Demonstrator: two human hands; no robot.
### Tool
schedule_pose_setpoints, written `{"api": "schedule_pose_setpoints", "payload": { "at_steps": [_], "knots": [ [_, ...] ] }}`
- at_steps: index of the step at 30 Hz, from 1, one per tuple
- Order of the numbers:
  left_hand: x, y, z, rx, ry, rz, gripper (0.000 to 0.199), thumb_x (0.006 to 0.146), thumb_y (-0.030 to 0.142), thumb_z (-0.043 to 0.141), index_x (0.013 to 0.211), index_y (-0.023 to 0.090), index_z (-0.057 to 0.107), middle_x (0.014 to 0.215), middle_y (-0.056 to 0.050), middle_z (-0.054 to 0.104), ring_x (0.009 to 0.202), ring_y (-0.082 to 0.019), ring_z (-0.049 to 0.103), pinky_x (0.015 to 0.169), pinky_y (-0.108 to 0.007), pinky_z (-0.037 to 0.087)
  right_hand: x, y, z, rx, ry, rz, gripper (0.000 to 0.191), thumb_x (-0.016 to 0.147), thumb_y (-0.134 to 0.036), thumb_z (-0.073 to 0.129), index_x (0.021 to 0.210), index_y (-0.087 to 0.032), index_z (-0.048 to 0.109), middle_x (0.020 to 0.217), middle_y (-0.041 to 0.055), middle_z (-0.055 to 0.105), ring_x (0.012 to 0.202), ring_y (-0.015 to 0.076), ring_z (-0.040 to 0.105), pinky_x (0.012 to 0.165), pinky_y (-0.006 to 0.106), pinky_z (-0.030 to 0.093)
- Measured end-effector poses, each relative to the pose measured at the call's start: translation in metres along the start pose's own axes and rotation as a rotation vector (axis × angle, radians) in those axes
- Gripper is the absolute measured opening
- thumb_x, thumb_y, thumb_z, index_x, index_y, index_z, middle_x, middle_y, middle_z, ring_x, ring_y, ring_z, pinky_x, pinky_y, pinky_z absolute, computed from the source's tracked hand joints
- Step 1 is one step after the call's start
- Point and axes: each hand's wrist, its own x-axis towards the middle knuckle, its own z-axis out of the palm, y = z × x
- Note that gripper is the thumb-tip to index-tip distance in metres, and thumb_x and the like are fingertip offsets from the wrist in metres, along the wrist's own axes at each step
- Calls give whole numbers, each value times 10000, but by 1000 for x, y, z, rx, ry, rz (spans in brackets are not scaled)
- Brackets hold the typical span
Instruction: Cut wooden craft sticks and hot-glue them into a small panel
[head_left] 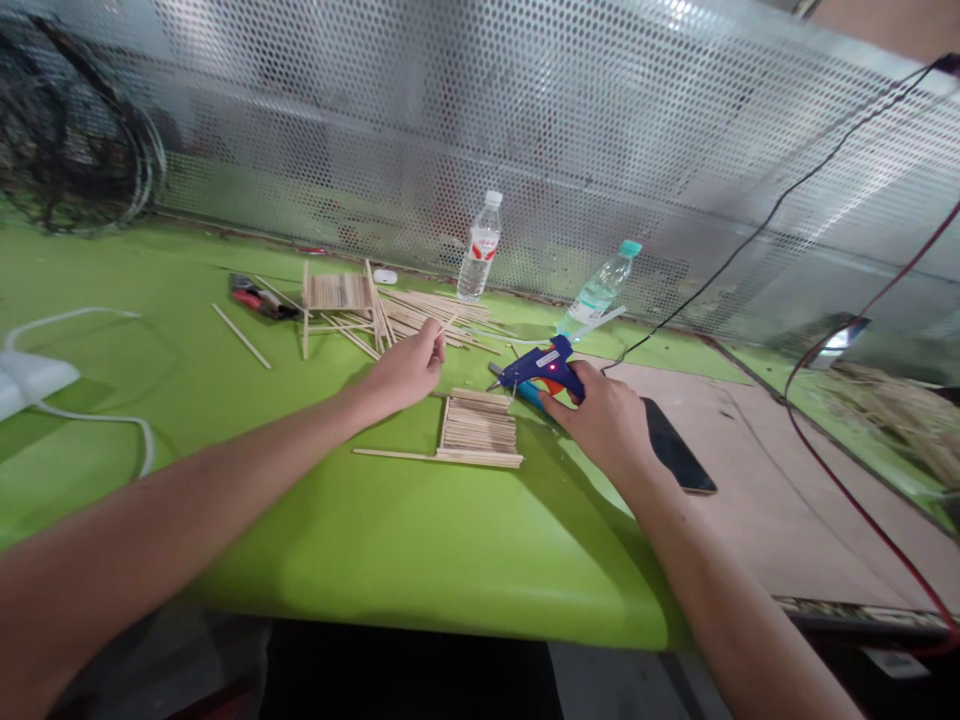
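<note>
My right hand (611, 412) is closed round the handle of a blue glue gun (534, 366) with a small red light glowing on its side. The gun's nozzle points left, just above a flat panel of wooden sticks (480, 428) lying on the green table. One long stick runs along the panel's near edge and juts out to the left. Pinched in my left hand (411, 368) is a wooden stick (448, 325), its tip showing past the fingers. A blue-handled tool (531, 394) lies partly hidden beneath the gun.
Behind my left hand are loose sticks (427, 318), a small stick frame (339, 293) and red-handled pliers (259, 298). Two bottles, one upright (478, 255) and one leaning (600, 290), stand farther back. A phone (675, 447) lies right; a black cable (757, 235) hangs behind it.
</note>
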Motion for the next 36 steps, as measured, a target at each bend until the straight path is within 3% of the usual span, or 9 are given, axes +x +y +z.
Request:
{"api": "schedule_pose_setpoints", "payload": {
  "at_steps": [14, 36],
  "knots": [
    [0, -4, 2, 1, -24, 5, 172, 924, 78, 474, 965, 236, 417, 954, -58, 660, 877, -212, 664, 707, -344, 499, -2, -7, 3, 48, -22, -25, 425, 927, -534, 621, 1181, -195, 660, 862, 103, 762, 716, 275, 672, 573, 291, 281],
    [0, -5, 2, 2, -7, 23, 198, 903, 49, 479, 962, 231, 427, 944, -55, 664, 872, -194, 661, 706, -328, 495, -1, 4, 1, 32, -41, -80, 361, 977, -437, 542, 1187, -165, 652, 827, 107, 738, 704, 263, 640, 585, 301, 289]
  ]
}}
